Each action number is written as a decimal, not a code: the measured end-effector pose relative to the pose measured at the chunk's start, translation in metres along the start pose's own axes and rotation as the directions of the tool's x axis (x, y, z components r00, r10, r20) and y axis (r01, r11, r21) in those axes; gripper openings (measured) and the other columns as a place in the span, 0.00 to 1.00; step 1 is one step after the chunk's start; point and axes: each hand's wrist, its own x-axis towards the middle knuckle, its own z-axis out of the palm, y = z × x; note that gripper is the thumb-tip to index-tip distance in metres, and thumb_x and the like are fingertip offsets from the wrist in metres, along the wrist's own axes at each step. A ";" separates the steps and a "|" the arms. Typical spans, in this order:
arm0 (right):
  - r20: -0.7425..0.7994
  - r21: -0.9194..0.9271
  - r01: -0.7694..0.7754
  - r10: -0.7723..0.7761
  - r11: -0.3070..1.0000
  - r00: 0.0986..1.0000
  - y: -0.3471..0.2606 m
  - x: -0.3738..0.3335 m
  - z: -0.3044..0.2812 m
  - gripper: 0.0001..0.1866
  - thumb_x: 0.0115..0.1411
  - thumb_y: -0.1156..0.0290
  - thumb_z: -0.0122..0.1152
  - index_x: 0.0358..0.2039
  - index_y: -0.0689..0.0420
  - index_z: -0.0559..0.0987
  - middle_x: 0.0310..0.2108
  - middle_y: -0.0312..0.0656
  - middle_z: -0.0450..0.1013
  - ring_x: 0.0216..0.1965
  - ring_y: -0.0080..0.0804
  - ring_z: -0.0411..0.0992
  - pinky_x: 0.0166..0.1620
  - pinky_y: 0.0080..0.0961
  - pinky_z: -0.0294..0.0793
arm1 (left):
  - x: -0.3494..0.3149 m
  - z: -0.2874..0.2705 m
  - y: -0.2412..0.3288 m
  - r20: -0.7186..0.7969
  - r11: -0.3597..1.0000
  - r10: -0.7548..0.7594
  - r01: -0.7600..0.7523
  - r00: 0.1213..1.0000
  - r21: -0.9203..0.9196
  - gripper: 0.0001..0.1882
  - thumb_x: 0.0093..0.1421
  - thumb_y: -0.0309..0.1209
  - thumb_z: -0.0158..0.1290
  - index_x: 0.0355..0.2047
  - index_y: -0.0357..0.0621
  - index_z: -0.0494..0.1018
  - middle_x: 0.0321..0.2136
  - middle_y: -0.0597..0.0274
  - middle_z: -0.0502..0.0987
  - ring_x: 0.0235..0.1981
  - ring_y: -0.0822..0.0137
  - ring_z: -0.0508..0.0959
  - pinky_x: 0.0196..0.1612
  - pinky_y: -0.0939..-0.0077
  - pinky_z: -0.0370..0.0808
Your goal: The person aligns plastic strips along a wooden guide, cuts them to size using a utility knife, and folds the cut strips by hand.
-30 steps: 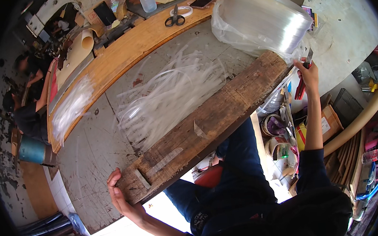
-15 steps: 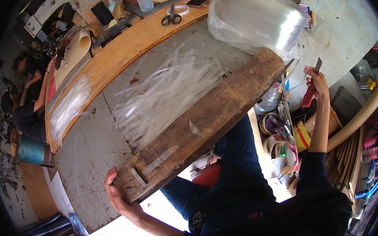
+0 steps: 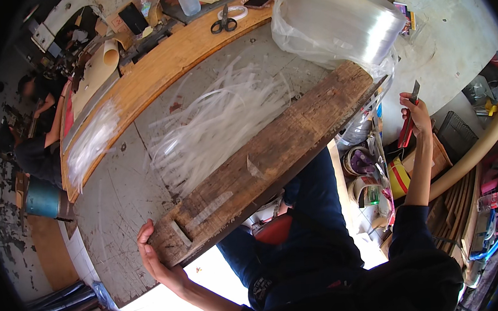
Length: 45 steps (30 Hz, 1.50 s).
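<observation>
A worn wooden plank [image 3: 282, 129] lies slantwise along the near edge of the grey table. At its left end my left hand [image 3: 152, 252] is closed round the corner, fingers curled on the outer edge. Out to the right, past the plank's far end, my right hand [image 3: 417, 118] grips a red utility knife [image 3: 405, 132] with its blade pointing up. A pile of clear plastic strips [image 3: 217, 123] lies just beyond the plank. Near the plank's right end stands a big roll of clear plastic [image 3: 343, 19], partly wrapped in a loose bag.
A curved wooden board [image 3: 154, 66] rims the table's far side, with more strips [image 3: 93, 144], black scissors [image 3: 223, 24], a tape roll [image 3: 236, 12] and a water bottle [image 3: 188, 1]. Crowded shelves and a long cardboard tube [image 3: 471, 152] fill the right side. Another person works at far left.
My right hand with the utility knife has moved slightly down and left. My left hand stays on the plank's end, and the strips look unmoved.
</observation>
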 end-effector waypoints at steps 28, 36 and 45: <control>0.176 -0.017 0.062 -0.058 0.998 0.983 -0.145 0.143 -0.008 0.11 0.57 0.59 0.54 0.25 0.51 0.71 0.16 0.23 0.57 0.12 0.10 0.47 0.15 0.10 0.46 | 0.003 -0.003 -0.003 0.026 0.998 0.032 -0.031 0.999 -0.050 0.21 0.60 0.44 0.38 0.40 0.38 0.68 0.44 0.49 0.69 0.49 0.61 0.66 0.54 0.67 0.58; 0.014 -0.620 0.020 -0.015 0.785 1.000 -0.182 0.206 -0.018 0.09 0.52 0.62 0.55 0.21 0.52 0.74 0.10 0.27 0.59 0.09 0.14 0.50 0.11 0.15 0.47 | 0.003 0.001 0.000 -0.004 0.998 0.026 -0.026 1.000 -0.061 0.20 0.58 0.41 0.39 0.36 0.35 0.69 0.41 0.50 0.68 0.47 0.58 0.67 0.55 0.63 0.57; 0.077 -0.753 0.012 0.071 0.658 0.995 -0.225 0.201 -0.030 0.11 0.53 0.60 0.57 0.21 0.53 0.73 0.13 0.27 0.62 0.09 0.13 0.51 0.11 0.14 0.48 | 0.004 0.002 0.001 -0.008 0.998 0.024 -0.024 1.000 -0.064 0.19 0.58 0.39 0.37 0.36 0.35 0.69 0.40 0.50 0.68 0.48 0.58 0.67 0.54 0.61 0.58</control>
